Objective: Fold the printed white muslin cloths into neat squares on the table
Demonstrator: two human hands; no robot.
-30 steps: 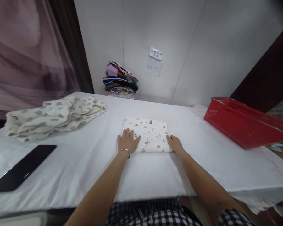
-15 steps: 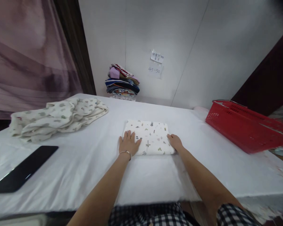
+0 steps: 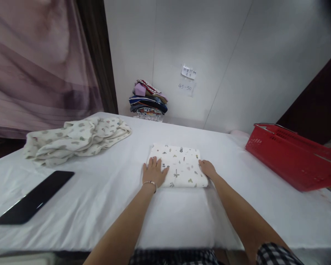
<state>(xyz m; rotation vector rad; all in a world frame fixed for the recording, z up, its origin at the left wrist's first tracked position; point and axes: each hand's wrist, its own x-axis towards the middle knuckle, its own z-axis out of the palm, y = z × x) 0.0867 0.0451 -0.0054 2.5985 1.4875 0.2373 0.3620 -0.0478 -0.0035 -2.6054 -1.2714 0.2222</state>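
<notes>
A white cloth [image 3: 182,165] printed with small plants and figures lies folded into a flat rectangle in front of me. My left hand [image 3: 155,172], with a bracelet at its wrist, rests flat on the left part of the cloth, fingers spread. At the right edge, my right hand [image 3: 208,169] has its fingers closed on the side of the folded cloth; the thumb and the fingertips are partly hidden.
A crumpled patterned cloth [image 3: 79,139] lies at the left, behind a black phone-like slab [image 3: 34,198]. A red basket [image 3: 289,156] stands at the right. Folded fabrics [image 3: 148,100] are stacked against the wall, near a paper sign [image 3: 188,72]. White cloth covers the table [image 3: 110,209].
The view has shifted a little, so everything sits slightly further right and lower. Both hands keep their places on the folded cloth.
</notes>
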